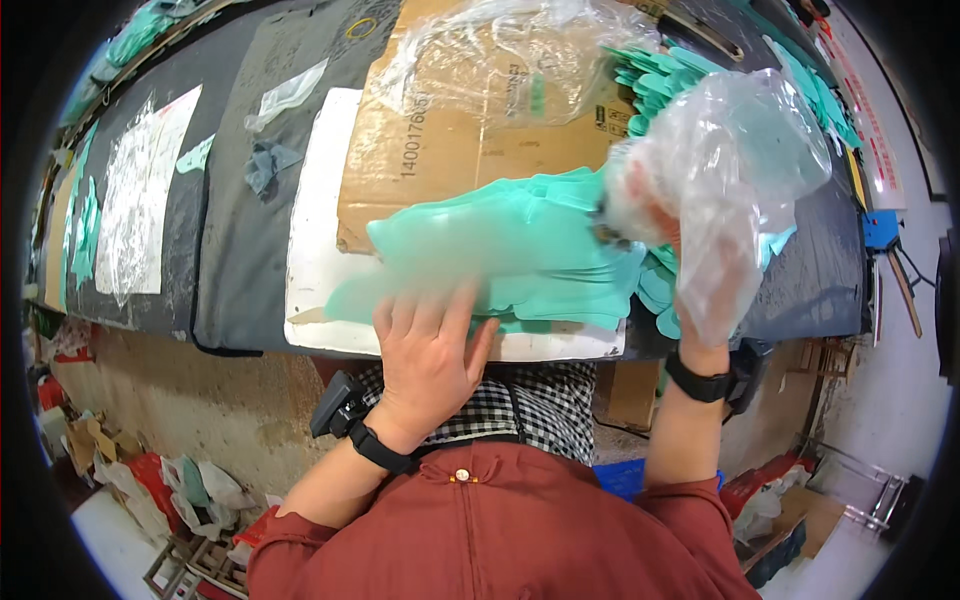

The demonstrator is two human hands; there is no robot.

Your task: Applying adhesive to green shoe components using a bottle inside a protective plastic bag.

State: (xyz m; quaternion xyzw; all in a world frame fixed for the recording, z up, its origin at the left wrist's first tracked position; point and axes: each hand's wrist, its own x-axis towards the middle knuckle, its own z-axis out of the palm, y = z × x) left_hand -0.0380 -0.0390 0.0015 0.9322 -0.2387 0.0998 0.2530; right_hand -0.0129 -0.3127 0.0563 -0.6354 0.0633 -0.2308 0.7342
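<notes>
A fanned stack of thin mint-green cut pieces with rounded ends (540,240) lies across a white board (320,210) and a cardboard sheet. My left hand (425,345) rests flat on its near left edge, fingers stretched out. A pale blur veils the pieces just beyond those fingertips. Over the stack's right end, my right hand (720,285) is wrapped in a crumpled clear plastic bag (740,160). Its fingers look curled under the plastic. A small dark, blurred thing (608,232) shows at their tip against the green; I cannot make out its kind.
The cardboard sheet (440,150) bears another clear plastic bag (500,55) at the far side. More green pieces (660,75) are heaped at the far right. A grey rag (268,165) and a white plastic-covered sheet (145,190) lie leftward on the dark table (240,250).
</notes>
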